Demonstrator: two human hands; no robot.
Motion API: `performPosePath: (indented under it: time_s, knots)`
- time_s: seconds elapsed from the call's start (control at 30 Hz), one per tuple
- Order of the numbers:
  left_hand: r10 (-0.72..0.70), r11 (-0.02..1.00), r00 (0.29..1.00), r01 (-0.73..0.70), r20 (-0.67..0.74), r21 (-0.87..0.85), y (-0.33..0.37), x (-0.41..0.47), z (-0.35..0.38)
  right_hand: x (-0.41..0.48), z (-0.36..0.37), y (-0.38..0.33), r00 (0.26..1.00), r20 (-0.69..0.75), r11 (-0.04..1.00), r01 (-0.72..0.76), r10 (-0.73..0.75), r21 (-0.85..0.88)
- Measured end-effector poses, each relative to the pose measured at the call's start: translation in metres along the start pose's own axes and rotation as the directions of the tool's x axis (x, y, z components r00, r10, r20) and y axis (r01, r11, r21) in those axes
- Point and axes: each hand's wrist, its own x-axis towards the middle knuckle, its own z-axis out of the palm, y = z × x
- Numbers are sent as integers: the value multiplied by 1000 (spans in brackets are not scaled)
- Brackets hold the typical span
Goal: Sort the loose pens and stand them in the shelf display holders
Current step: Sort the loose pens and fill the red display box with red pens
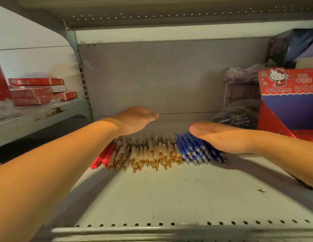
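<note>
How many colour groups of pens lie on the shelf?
3: red pens at left, clear gold-tipped pens in the middle, blue pens at right under the right hand; others may be hidden.

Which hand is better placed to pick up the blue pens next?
Right, probably. The right hand lies flat on the blue pens, near the red display box; the left hand is over the gold-tipped pens, farther left.

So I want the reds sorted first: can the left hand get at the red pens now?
Probably yes: the red pens lie exposed at the row's left end, just below the left hand.
</note>
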Motion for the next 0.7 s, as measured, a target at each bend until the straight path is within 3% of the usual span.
performPosePath:
  time_s: [0.2,0.33,0.57,0.7]
  knots:
    - [-247,968,969,247,-8,37,-64,-63,-36,22,16,-56,998,62,992,32,-24,-125]
    - [-290,957,957,290,-4,-10,-95,-93,-40,41,41,-104,989,130,964,103,-72,-244]
    - [-374,916,927,373,21,-149,-143,-92,-28,72,80,-170,989,113,964,123,-99,-234]
    - [-408,907,913,407,11,-112,-150,-79,-25,83,94,-191,992,107,959,88,-61,-268]
